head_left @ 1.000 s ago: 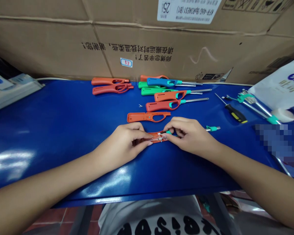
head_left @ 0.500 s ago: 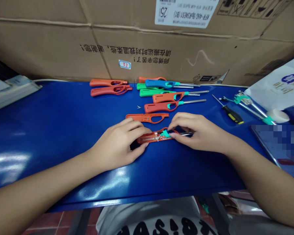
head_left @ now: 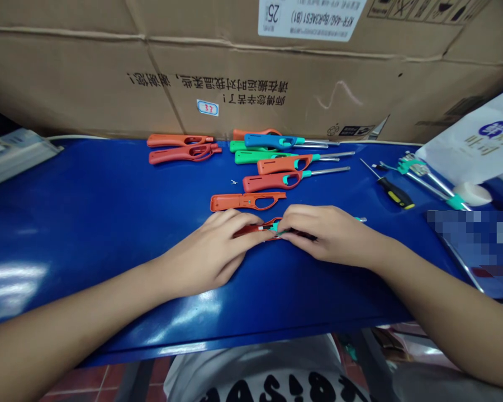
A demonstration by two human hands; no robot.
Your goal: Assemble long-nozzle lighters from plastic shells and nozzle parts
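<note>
My left hand [head_left: 212,251] is closed around the handle end of an opened orange gas lighter [head_left: 248,229], its index finger reaching over the inside parts. My right hand [head_left: 333,231] pinches at the teal trigger piece [head_left: 275,227] in the lighter's middle. Beneath my right hand the lighter's barrel is mostly hidden; a metal tip [head_left: 362,219] shows beyond the knuckles. Just behind both hands lies the loose orange half-shell [head_left: 228,202], inner side up, touched by neither hand.
Assembled lighters [head_left: 272,180] in several colours lie behind the half-shell, with two orange-red handles [head_left: 180,154] to their left. A screwdriver [head_left: 394,192], metal barrels with teal parts [head_left: 430,181] and a white bag [head_left: 469,137] are at right. A cardboard box [head_left: 218,67] walls off the back.
My left hand has slid right and its fingers now cover more of the lighter's inside. My right hand has shifted slightly left, its fingertips closer to the left ones. The view has moved a little.
</note>
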